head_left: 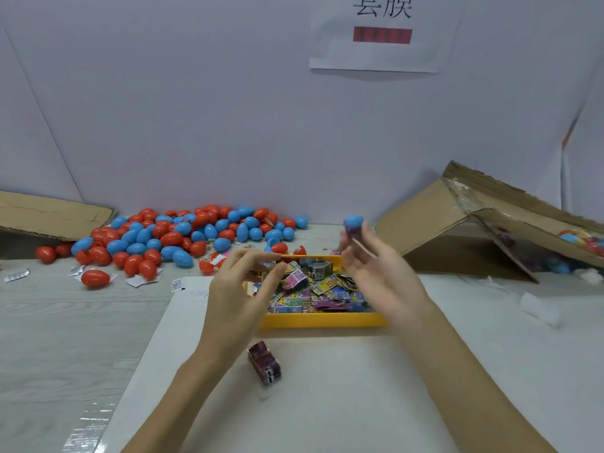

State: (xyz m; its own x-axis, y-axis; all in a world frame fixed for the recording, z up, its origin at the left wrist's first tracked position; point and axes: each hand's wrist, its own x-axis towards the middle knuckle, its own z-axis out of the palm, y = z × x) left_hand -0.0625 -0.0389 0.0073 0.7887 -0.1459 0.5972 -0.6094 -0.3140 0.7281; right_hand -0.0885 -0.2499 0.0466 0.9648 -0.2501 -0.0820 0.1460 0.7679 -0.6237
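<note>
Head view: right hand (376, 266), blurred, pinches a smooth blue egg (354, 221), purple-wrapped below, above the far right corner of the yellow plastic tray (323, 320). Left hand (242, 289) hovers over the tray's left edge, fingers loosely curled, thumb and forefinger apart, nothing seen between. A glossy printed box (264, 362) lies on the open white sheet (327, 403), near the tray's near rim.

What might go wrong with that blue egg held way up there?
The blue egg sits only at the fingertips of the right hand, so it might slip and drop into the yellow tray of packets. The small purple packet lies close to the left forearm and could get knocked away. The loose red and blue eggs might roll off the table.
</note>
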